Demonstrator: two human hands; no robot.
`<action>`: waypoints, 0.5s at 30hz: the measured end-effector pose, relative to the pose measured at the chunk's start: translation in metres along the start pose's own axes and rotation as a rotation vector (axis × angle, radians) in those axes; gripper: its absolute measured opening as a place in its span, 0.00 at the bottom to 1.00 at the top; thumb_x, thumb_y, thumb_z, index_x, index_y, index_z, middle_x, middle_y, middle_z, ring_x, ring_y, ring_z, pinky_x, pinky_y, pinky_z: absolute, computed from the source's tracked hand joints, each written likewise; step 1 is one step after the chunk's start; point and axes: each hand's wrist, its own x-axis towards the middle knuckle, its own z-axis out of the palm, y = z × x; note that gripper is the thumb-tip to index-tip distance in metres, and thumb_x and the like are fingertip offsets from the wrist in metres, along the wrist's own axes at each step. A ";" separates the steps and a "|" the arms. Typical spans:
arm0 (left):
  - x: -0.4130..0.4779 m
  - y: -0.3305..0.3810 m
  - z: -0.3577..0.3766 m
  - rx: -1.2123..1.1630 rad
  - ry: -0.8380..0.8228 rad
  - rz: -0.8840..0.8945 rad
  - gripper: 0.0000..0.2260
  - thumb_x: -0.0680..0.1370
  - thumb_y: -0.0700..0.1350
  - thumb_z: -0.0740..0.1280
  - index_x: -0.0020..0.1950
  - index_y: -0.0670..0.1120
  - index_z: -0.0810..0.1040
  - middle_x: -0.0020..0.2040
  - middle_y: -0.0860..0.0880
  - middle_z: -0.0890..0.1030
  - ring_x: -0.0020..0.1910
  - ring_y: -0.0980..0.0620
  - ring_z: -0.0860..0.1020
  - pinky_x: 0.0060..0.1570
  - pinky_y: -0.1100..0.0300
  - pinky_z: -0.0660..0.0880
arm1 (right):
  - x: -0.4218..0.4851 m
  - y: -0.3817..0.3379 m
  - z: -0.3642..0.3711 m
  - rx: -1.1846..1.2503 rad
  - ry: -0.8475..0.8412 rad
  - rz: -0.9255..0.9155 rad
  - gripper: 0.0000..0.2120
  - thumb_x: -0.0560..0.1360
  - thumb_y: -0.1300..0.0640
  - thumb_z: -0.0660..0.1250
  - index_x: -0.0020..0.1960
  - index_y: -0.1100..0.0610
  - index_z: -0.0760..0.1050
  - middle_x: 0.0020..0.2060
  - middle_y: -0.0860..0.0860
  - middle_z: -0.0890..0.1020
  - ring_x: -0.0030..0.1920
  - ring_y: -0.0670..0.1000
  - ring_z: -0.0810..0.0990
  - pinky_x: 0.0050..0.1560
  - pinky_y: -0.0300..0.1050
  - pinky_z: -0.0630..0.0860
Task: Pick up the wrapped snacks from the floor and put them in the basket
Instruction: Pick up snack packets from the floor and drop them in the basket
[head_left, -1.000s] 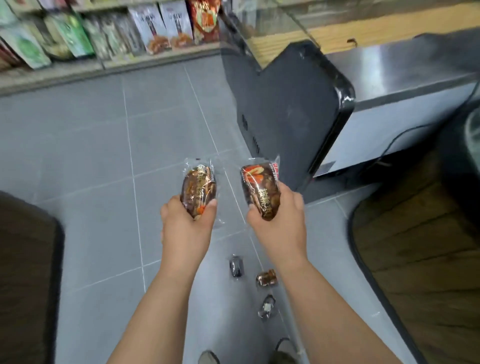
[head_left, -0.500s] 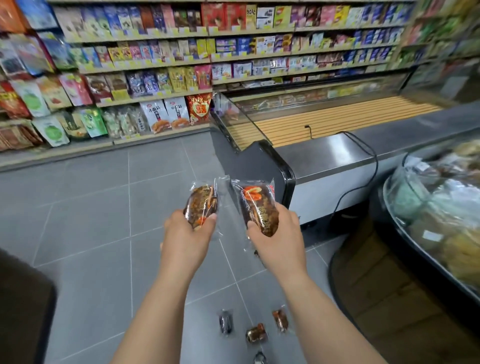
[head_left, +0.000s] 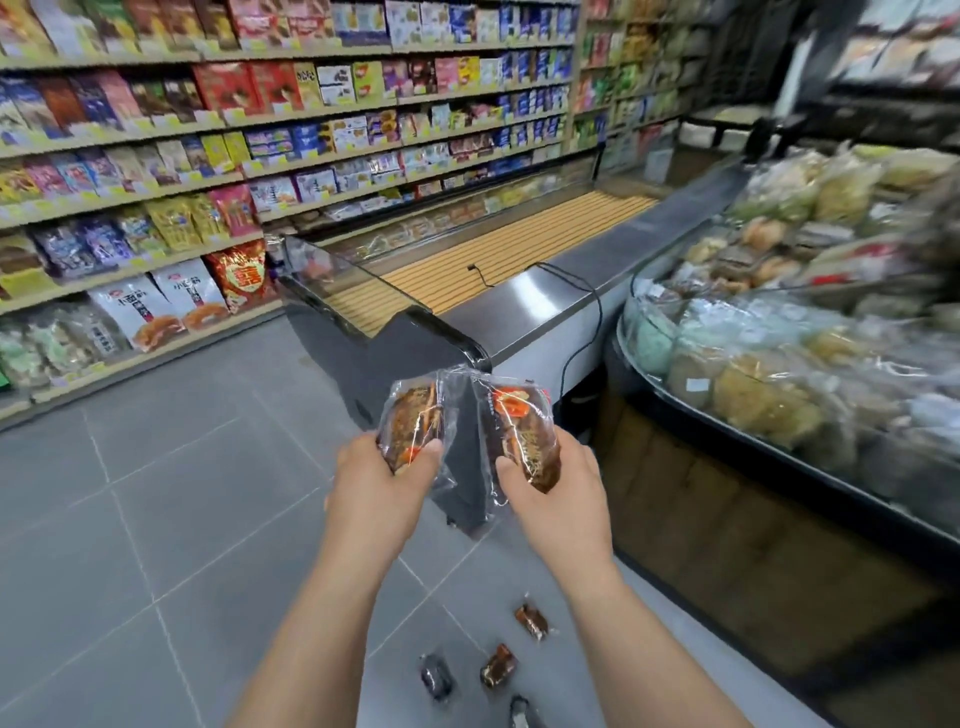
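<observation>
My left hand (head_left: 376, 480) grips a brown wrapped snack (head_left: 410, 423) in clear plastic, held upright at chest height. My right hand (head_left: 558, 491) grips a second wrapped snack (head_left: 522, 434) with a red-orange label, right beside the first. Several small wrapped snacks lie on the grey tile floor between my forearms: a reddish one (head_left: 532, 621), a brown one (head_left: 497, 665), a dark one (head_left: 436, 675) and another (head_left: 519, 712) at the bottom edge. At the right stands a round clear-walled display bin (head_left: 691, 410) piled with bagged snacks. I cannot tell whether it is the basket.
A chest freezer (head_left: 524, 306) with a dark end panel stands just beyond my hands, a black cable draped over it. Stocked shelves (head_left: 208, 156) line the far wall. Grey tile floor (head_left: 130, 519) stretches to the left.
My view has tilted up from the floor to the shelves and the display bin. Both hands keep their snacks and have shifted slightly right, closer together. The floor snacks now sit lower in view.
</observation>
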 end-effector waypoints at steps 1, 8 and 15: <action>-0.002 0.003 0.003 0.000 -0.032 0.029 0.20 0.68 0.63 0.65 0.41 0.46 0.72 0.39 0.42 0.76 0.42 0.38 0.78 0.38 0.51 0.73 | -0.007 0.001 -0.007 -0.003 0.034 0.015 0.21 0.72 0.49 0.69 0.64 0.46 0.70 0.52 0.43 0.71 0.47 0.27 0.70 0.40 0.21 0.65; -0.028 0.033 0.052 -0.015 -0.293 0.184 0.28 0.63 0.68 0.60 0.45 0.44 0.75 0.44 0.44 0.78 0.41 0.44 0.77 0.41 0.53 0.74 | -0.051 0.019 -0.068 -0.072 0.305 0.113 0.22 0.72 0.50 0.70 0.65 0.48 0.70 0.52 0.45 0.72 0.45 0.28 0.70 0.43 0.17 0.64; -0.085 0.082 0.114 0.033 -0.576 0.340 0.28 0.64 0.71 0.59 0.48 0.49 0.76 0.46 0.47 0.79 0.44 0.46 0.78 0.50 0.47 0.76 | -0.106 0.042 -0.145 -0.092 0.599 0.264 0.26 0.73 0.47 0.69 0.69 0.48 0.67 0.53 0.43 0.70 0.45 0.35 0.72 0.39 0.25 0.66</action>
